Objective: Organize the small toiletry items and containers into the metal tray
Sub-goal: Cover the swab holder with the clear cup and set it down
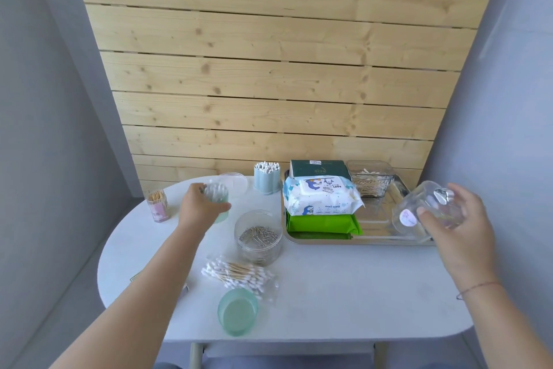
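Metal tray (366, 241): I log it at the right rear of the white oval table (344, 294), against the wooden slat wall (269, 69).

Tray contents, left half: baby wipes pack (321, 196) lying on top of a green pack (323, 223); behind them a dark green box (318, 169). Rear right corner: clear square container (371, 178) of wooden-stick swabs. The near right part of the tray floor is bare.

Right hand (457, 219): I see it closed round a clear jar (425, 210), tilted on its side and held above the tray's right edge, a round sticker facing me.

Left hand (199, 205): fingers wrapped round a pale green swab container (217, 198) standing on the table, left of the tray.

Still outside the tray:
- blue holder of cotton swabs (267, 178), just left of the tray's rear corner
- clear round lid (235, 183) behind the left hand
- pink toothpick holder (158, 205) at the far left edge
- clear round jar of metal pins (258, 237), near the tray's front left corner
- plastic bag of cotton swabs (239, 274), touching the pin jar on its near side
- pale green lid (237, 312), near the front edge
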Action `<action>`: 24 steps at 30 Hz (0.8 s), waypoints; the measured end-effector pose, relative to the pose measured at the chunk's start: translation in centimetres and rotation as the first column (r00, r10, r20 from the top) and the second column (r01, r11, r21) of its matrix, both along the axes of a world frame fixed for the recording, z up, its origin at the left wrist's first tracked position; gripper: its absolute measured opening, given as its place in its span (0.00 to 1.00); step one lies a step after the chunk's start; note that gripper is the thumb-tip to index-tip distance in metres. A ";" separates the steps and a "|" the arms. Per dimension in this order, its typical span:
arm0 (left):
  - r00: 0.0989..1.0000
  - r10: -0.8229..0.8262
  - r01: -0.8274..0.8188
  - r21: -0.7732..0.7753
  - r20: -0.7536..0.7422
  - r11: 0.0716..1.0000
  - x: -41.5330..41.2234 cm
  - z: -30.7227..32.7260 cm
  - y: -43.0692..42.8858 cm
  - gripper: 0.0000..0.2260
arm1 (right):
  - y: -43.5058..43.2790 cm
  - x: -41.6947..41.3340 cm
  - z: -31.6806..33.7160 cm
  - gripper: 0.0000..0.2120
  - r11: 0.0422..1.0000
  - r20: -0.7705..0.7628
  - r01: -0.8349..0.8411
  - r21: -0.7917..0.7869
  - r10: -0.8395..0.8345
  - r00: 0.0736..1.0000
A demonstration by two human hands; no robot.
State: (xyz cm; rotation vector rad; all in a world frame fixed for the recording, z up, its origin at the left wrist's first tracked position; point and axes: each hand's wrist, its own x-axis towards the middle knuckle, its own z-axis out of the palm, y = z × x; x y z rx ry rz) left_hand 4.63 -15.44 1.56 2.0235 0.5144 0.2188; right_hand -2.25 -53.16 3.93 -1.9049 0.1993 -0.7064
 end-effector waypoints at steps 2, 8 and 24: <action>0.995 0.048 -0.049 -0.010 -0.086 0.999 0.3 -1.2 1.1 0.30 | -0.5 -0.1 -0.8 0.23 1.000 -0.022 -0.002 -0.004 0.002 1.000; 0.980 0.006 -0.010 -0.018 -0.197 1.000 0.7 -2.9 1.5 0.38 | -0.6 0.2 -1.8 0.24 0.999 -0.046 -0.046 0.003 0.046 0.998; 0.906 -0.385 0.388 -0.021 -0.176 0.922 14.6 -1.2 -5.4 0.48 | 5.4 6.5 2.4 0.23 0.919 -0.010 -0.380 0.109 0.383 0.924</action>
